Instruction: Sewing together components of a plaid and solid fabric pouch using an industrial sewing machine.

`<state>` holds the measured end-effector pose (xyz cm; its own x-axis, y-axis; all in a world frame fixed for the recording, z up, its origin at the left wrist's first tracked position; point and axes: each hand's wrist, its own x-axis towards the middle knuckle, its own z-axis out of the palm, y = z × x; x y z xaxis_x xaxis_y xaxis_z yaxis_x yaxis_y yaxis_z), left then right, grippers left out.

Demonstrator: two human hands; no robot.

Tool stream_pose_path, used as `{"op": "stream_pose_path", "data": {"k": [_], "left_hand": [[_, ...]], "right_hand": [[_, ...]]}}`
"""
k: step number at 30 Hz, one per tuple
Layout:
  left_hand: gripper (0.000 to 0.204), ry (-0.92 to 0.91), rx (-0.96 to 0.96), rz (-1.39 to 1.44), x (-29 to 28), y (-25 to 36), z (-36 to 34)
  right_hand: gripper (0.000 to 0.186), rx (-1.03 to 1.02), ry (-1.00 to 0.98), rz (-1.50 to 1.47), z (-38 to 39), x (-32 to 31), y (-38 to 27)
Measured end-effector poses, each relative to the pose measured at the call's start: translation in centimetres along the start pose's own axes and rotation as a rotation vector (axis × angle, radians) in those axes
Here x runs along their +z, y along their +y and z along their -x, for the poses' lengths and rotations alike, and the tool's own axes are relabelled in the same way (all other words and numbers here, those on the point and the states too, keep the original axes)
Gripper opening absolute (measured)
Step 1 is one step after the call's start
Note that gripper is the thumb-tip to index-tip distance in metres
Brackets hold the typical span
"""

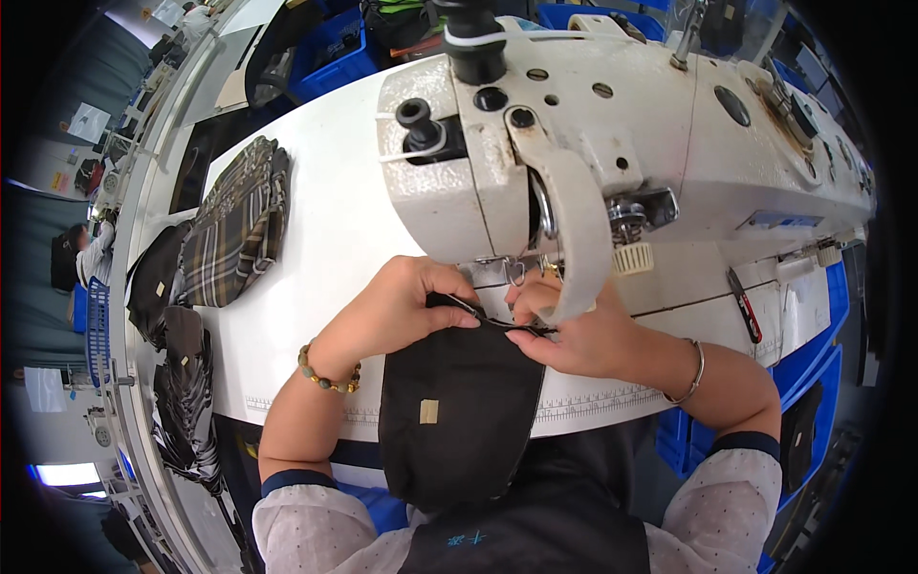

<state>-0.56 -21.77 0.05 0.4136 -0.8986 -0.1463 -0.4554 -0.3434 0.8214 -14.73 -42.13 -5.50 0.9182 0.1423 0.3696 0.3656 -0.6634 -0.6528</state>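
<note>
My 2 hands, left hand (397,306) and right hand (574,335), pinch the black fabric piece (459,402) edge between them, lying crosswise under the sewing machine (622,143) needle.

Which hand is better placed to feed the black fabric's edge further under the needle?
Probably the right hand: its fingertips pinch the black fabric piece edge right below the presser foot. The left hand grips the edge further left, better suited to steadying.

A white bench (316,258) carries a cream sewing machine (622,143), a black fabric piece (459,402), plaid pieces (234,225) at its left, and small red-handled snips (744,306).
</note>
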Motion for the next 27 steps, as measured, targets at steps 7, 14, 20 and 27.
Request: {"op": "stream_pose_path", "data": {"k": [7, 14, 20, 27], "left_hand": [[0.018, -0.091, 0.006, 0.082, -0.5, 0.0, 0.1], [0.019, -0.075, 0.145, -0.075, 1.1, 0.3, 0.3], [0.021, -0.124, 0.033, -0.030, 0.1, 0.7, 0.3], [0.025, -0.172, -0.044, 0.041, -0.3, 0.3, -0.2]], "right_hand": [[0.017, 0.254, -0.138, -0.347, -0.2, -0.5, -0.6], [0.014, 0.335, -0.229, -0.448, -0.3, -1.2, -1.6], [0.016, 0.355, -0.288, -0.413, -0.1, -1.1, -1.0], [0.021, 0.344, -0.262, -0.441, -0.1, -1.3, -0.9]]}}
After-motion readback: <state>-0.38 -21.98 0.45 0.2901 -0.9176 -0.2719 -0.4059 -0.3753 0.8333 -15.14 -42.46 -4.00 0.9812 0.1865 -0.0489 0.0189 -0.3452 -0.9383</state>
